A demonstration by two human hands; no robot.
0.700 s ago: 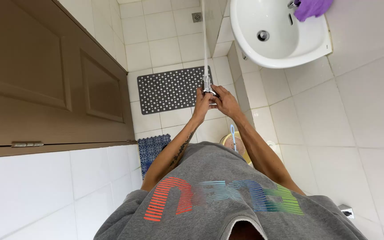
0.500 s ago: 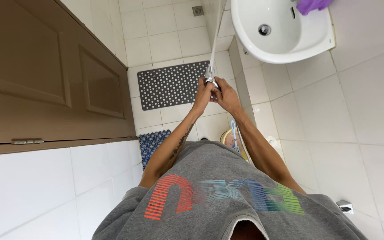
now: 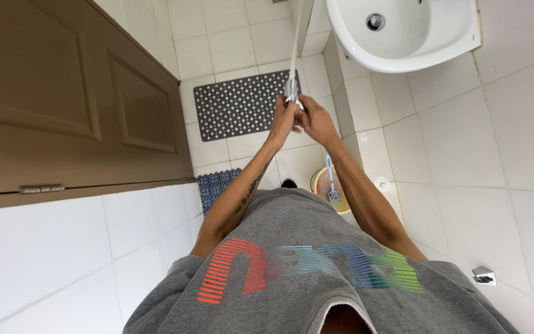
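A grey sweatshirt (image 3: 316, 272) of soft, heathered fabric is worn, seen from above. Across its chest a row of large striped letters is printed, coloured in a run from red-orange at one end through teal and blue to green at the other. The sleeves are pushed up, so both forearms are left bare. A dark tattoo (image 3: 248, 192) is seen along the left forearm. Both hands are bare.

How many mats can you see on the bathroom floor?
2. A dark grey mat with holes lies on the floor tiles beside the brown door, just beyond the hands. A smaller blue mat lies nearer, partly behind the left forearm. More may be hidden under the body.
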